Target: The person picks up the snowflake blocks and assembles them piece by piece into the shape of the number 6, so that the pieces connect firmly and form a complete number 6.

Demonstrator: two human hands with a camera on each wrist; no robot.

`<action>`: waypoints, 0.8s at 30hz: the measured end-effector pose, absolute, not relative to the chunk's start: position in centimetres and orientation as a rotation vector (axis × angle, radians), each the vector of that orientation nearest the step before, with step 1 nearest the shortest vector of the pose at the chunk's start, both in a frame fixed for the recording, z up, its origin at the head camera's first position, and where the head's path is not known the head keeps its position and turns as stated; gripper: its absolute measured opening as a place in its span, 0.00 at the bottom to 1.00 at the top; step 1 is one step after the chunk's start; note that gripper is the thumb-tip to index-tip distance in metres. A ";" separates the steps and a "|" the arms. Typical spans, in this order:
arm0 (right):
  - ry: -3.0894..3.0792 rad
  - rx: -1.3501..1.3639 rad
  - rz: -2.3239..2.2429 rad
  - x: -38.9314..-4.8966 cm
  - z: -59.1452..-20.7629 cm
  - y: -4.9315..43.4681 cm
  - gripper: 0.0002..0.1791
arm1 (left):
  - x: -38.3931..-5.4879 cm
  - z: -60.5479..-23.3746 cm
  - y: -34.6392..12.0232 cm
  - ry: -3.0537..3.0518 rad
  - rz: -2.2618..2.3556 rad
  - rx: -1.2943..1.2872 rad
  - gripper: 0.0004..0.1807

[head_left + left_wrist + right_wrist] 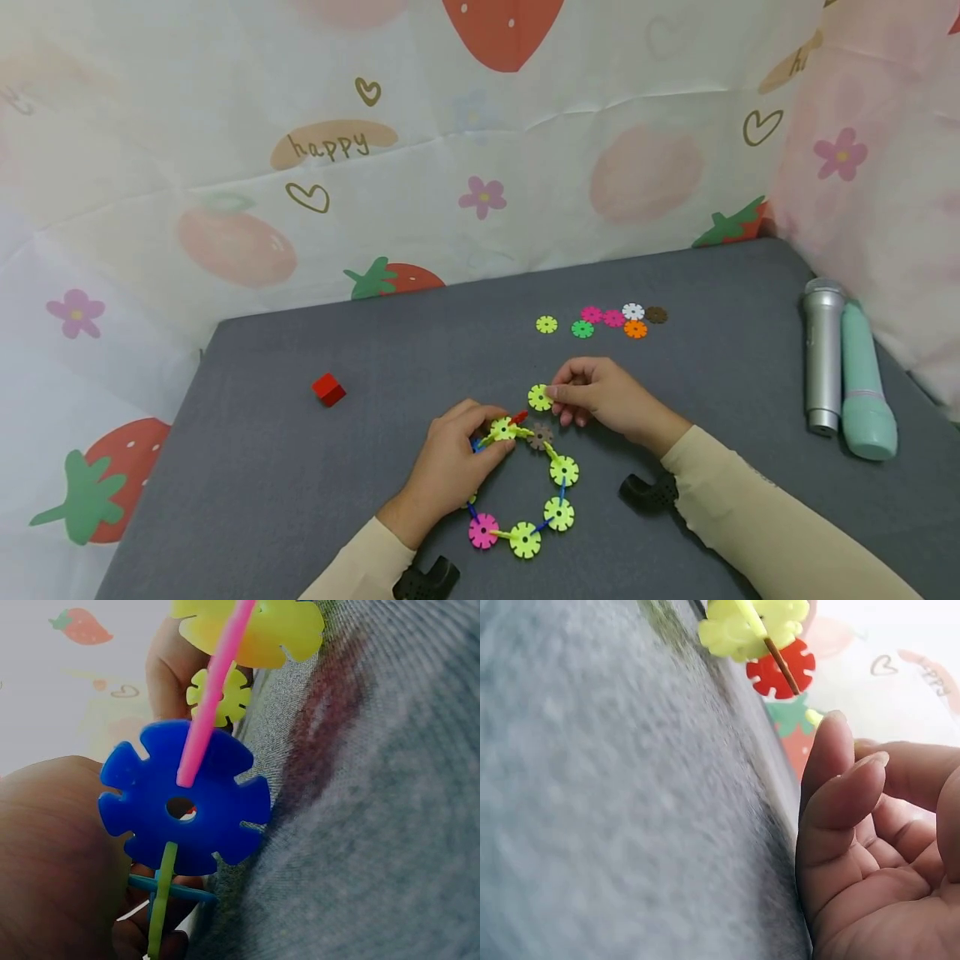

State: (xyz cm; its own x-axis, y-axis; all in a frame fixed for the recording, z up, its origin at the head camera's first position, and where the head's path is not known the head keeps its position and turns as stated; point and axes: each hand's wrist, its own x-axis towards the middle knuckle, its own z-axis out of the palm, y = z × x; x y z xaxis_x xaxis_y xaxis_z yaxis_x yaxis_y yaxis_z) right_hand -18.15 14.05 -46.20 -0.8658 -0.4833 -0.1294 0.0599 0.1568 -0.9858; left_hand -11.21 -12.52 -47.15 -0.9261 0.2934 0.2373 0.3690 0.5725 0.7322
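Note:
A ring of interlocking notched plastic discs, mostly yellow-green (564, 471) with a pink one (483, 531) and a brown one (540, 437), stands on the grey cloth. My left hand (448, 462) grips its upper left part, thumb and fingers around the discs near a red disc (519, 417). In the left wrist view, a blue disc (154, 787) fills the middle, slotted to a pink disc seen edge-on (214, 690). Just above the ring, my right hand (603, 398) pinches a loose yellow-green disc (538, 398) between thumb and fingers, apart from the red disc.
Farther back lie several loose discs, including yellow-green (547, 325), green (582, 329), white (633, 312) and orange (635, 329). A red cube (328, 390) sits to the left. A silver microphone (823, 358) and a mint-green microphone (866, 392) lie at the right edge.

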 end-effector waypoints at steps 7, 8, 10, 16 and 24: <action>1.977 -0.405 -1.754 -18.0 -46.4 13.8 0.10 | -11.2 -47.1 -12.5 -2.689 -1.319 -0.573 0.17; 1.981 -0.405 -1.750 -18.0 -46.4 13.8 0.10 | -11.2 -47.1 -12.5 -2.686 -1.322 -0.573 0.17; 1.989 -0.415 -1.742 -18.0 -46.3 13.8 0.10 | -11.2 -47.1 -12.5 -2.680 -1.328 -0.573 0.17; 1.969 -0.412 -1.733 -17.9 -46.2 13.8 0.10 | -11.3 -47.1 -12.5 -2.670 -1.341 -0.570 0.17; 1.935 -0.424 -1.726 -17.9 -46.2 13.9 0.10 | -11.1 -47.1 -12.5 -2.651 -1.285 -0.616 0.19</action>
State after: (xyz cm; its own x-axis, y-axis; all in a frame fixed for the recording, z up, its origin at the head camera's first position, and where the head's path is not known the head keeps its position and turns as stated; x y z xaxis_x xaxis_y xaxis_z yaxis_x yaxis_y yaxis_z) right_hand -17.91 13.85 -46.16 -0.8221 -0.5453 -0.1639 0.1010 0.1436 -0.9845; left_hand -11.09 -12.53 -47.06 -0.9079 0.3027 0.2901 0.4152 0.5537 0.7218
